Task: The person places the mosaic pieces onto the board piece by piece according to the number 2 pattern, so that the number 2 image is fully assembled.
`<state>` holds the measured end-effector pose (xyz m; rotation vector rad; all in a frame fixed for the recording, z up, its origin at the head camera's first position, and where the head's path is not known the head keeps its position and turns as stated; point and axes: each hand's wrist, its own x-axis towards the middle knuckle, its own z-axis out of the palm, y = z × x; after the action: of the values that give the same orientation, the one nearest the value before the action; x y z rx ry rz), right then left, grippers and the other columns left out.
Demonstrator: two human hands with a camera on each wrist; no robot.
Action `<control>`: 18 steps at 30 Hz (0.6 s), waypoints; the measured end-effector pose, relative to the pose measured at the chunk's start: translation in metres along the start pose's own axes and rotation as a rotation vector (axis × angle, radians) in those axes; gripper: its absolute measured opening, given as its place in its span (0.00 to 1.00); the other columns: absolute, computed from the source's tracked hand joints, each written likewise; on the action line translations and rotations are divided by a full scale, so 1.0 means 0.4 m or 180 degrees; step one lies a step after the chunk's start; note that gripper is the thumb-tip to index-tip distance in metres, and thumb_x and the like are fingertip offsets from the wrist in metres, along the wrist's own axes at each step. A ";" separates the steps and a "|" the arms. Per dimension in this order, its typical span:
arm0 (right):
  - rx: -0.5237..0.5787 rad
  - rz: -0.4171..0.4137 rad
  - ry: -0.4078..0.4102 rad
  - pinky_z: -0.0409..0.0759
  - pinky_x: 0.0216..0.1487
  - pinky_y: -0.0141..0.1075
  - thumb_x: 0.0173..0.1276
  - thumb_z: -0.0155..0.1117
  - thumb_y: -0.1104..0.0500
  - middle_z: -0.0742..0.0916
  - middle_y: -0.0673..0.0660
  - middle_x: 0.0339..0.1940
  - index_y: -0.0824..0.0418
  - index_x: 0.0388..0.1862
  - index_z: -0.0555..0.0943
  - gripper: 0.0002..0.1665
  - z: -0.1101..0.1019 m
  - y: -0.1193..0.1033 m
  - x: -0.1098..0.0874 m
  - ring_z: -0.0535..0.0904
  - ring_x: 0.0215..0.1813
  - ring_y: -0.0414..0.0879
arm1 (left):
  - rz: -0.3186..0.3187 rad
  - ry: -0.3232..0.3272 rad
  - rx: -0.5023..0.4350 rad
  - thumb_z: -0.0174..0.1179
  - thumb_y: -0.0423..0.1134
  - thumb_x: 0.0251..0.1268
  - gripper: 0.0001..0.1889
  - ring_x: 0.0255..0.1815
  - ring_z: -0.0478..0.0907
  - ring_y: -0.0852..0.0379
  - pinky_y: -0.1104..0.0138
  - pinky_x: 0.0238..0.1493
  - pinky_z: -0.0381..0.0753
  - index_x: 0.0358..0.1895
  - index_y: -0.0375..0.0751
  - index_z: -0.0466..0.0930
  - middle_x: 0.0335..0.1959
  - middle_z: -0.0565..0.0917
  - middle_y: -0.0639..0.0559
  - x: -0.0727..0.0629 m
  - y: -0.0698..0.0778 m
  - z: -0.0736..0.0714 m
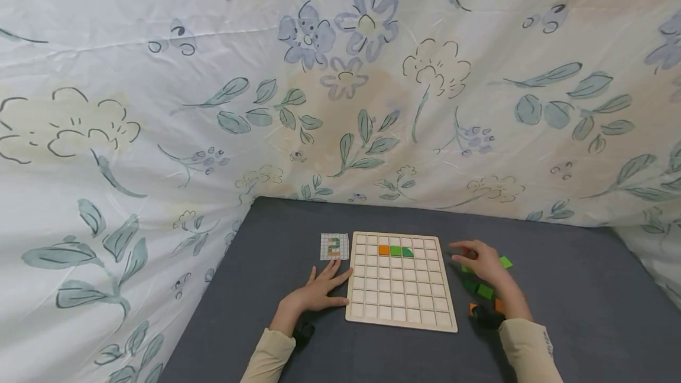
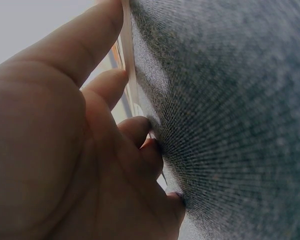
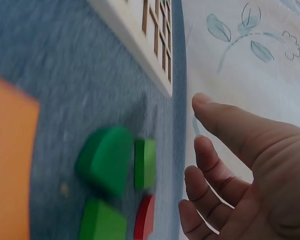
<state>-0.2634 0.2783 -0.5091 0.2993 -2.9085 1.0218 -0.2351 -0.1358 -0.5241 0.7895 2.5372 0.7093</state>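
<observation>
A wooden grid board (image 1: 383,299) lies on the dark cloth. In one of its upper rows sit an orange square tile (image 1: 383,250), a light green square tile (image 1: 396,251) and a dark green tile with a rounded corner (image 1: 407,252). My left hand (image 1: 313,296), fingers spread, rests at the board's left edge, with fingertips close below a small pattern card (image 1: 334,247). Right of the board, my right hand (image 1: 485,262) hovers over loose blocks. In the right wrist view, nothing lies between its thumb (image 3: 225,117) and loosely bent fingers.
Beside the board's right edge lie several loose blocks: a dark green rounded one (image 3: 107,160), light green ones (image 3: 145,164), a red one (image 3: 144,217) and orange ones (image 3: 10,165). The dark cloth (image 1: 287,229) covers the table. A flowered curtain (image 1: 372,135) hangs behind it.
</observation>
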 end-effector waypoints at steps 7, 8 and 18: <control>0.0023 -0.0010 0.0147 0.68 0.19 0.37 0.63 0.64 0.56 0.76 0.56 0.30 0.64 0.52 0.80 0.20 -0.020 0.032 -0.024 0.68 0.22 0.43 | -0.0013 -0.0011 -0.0004 0.53 0.57 0.64 0.38 0.76 0.34 0.45 0.40 0.68 0.28 0.74 0.53 0.49 0.75 0.41 0.43 0.000 0.000 0.000; 0.0017 0.0012 0.0147 0.68 0.19 0.37 0.63 0.64 0.56 0.76 0.56 0.30 0.64 0.52 0.79 0.20 -0.023 0.037 -0.027 0.69 0.22 0.43 | -0.0009 -0.0006 -0.0007 0.53 0.57 0.64 0.38 0.76 0.34 0.45 0.40 0.68 0.28 0.74 0.53 0.49 0.75 0.41 0.43 -0.001 0.000 0.000; -0.0236 0.0247 0.0002 0.65 0.25 0.36 0.64 0.64 0.54 0.78 0.59 0.37 0.63 0.55 0.78 0.23 -0.048 0.071 -0.053 0.67 0.28 0.45 | -0.0009 0.0002 -0.0019 0.53 0.57 0.64 0.38 0.76 0.34 0.46 0.41 0.69 0.28 0.74 0.54 0.49 0.75 0.41 0.43 -0.003 -0.002 0.002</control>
<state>-0.2487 0.3154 -0.5137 0.1844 -2.9703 0.9202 -0.2342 -0.1368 -0.5247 0.7836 2.5350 0.7162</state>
